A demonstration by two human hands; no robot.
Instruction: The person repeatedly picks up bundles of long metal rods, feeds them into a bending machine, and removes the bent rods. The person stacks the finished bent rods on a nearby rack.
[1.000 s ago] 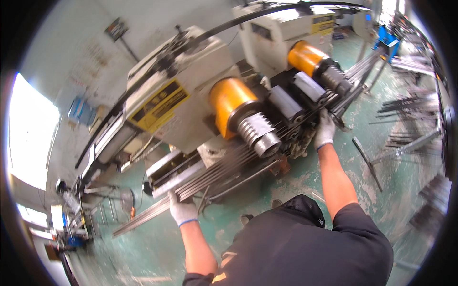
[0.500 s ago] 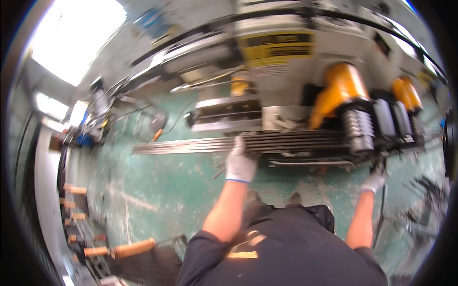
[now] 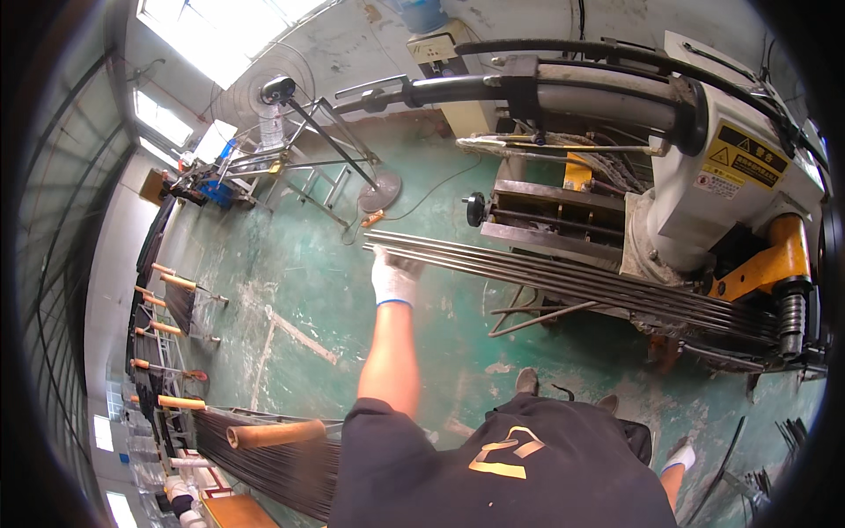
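Several long, thin metal rods (image 3: 528, 271) lie side by side, running from my left hand to the machine at the right. My left hand (image 3: 393, 276), in a white glove with a blue cuff edge, is closed around the rods close to their left ends. The thumb shows on the near side; the other fingers are mostly hidden. Low at the right, beside my body, is my gloved right hand (image 3: 681, 454), apart from the rods. Its fingers are small and unclear. The rods' right ends reach a ribbed metal roller (image 3: 791, 324) under an orange bracket (image 3: 766, 260).
A white machine (image 3: 695, 211) with a yellow-black warning label fills the right. A standing fan (image 3: 280, 91) and metal frame are far left. Wood-coloured rollers (image 3: 277, 435) and a rack of dark rods (image 3: 264, 471) stand near left. A cable crosses the green floor (image 3: 334, 299).
The view has swung left, so the machine sits farther right. My left hand has slid to the rods' left ends. My right hand has drawn back from the machine toward my side.
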